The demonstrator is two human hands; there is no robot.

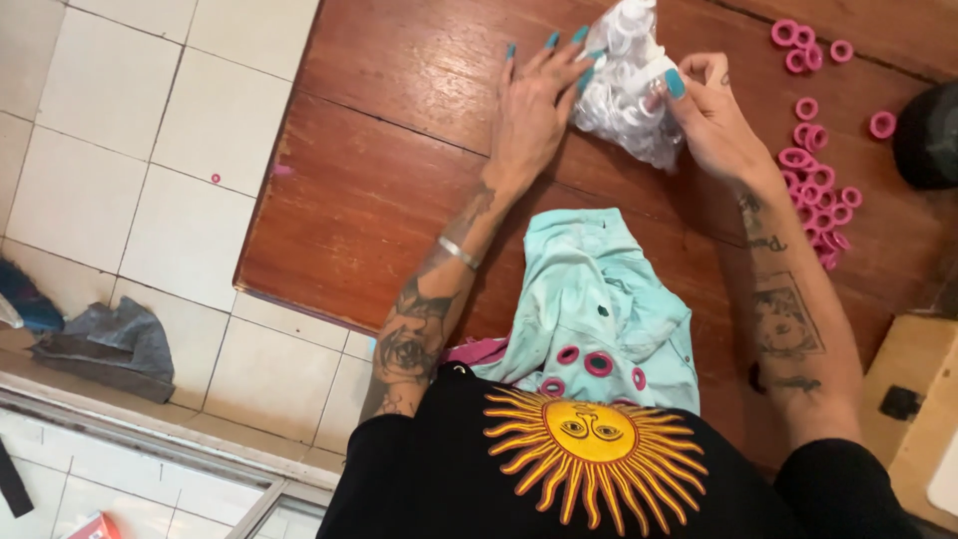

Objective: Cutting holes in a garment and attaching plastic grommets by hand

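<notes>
On the wooden table (399,170), left hand (529,115) and right hand (714,120) clamp a clear bag (624,95), its white contents unclear.

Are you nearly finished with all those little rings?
Some looks done: a few pink rings already sit on the mint cloth. Right now the left hand and right hand both grip a clear bag of white pieces. Lots seems left: a heap of loose pink rings lies on the wooden table.

Pink rings (818,190) lie scattered on the wooden table (399,180); a mint cloth (599,299) holds 4 more; grey rag (110,344) on tiled floor (150,120).
</notes>
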